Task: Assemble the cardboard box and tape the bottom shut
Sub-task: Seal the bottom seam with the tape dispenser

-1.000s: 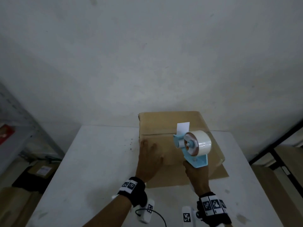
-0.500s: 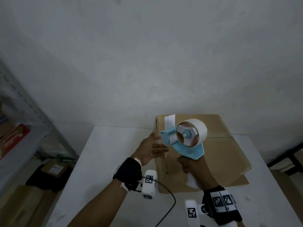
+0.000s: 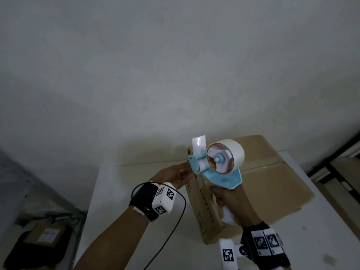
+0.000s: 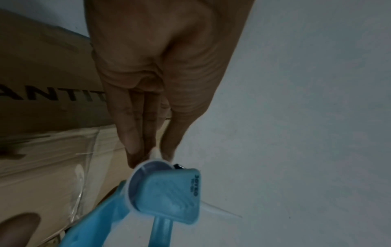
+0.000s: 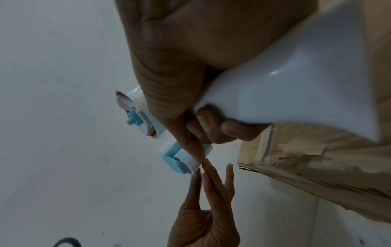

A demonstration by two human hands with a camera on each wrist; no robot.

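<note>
A brown cardboard box (image 3: pixel 272 182) stands on the white table (image 3: pixel 126 191), with clear tape along its top seam. My right hand (image 3: pixel 226 201) grips the white handle (image 5: pixel 296 83) of a blue tape dispenser (image 3: pixel 222 172), held above the box's left edge. A white tape roll (image 3: pixel 233 152) sits on it, and a short flap of tape (image 3: pixel 198 143) sticks up at its front. My left hand (image 3: pixel 189 168) reaches the dispenser's front roller (image 4: pixel 148 168). Its straight fingers and thumb (image 4: pixel 167 150) pinch a thin white tape end (image 4: pixel 154 151). The box's printed side (image 4: pixel 42 83) lies behind that hand.
A black cable (image 3: pixel 175 221) hangs from my left wrist over the table. On the floor to the left lie cardboard packages (image 3: pixel 44 234). A dark metal frame (image 3: pixel 331 164) stands to the right of the table. A pale wall rises behind.
My left hand came off the box top and moved to the dispenser's front. My right hand carried the dispenser left, over the box's left edge.
</note>
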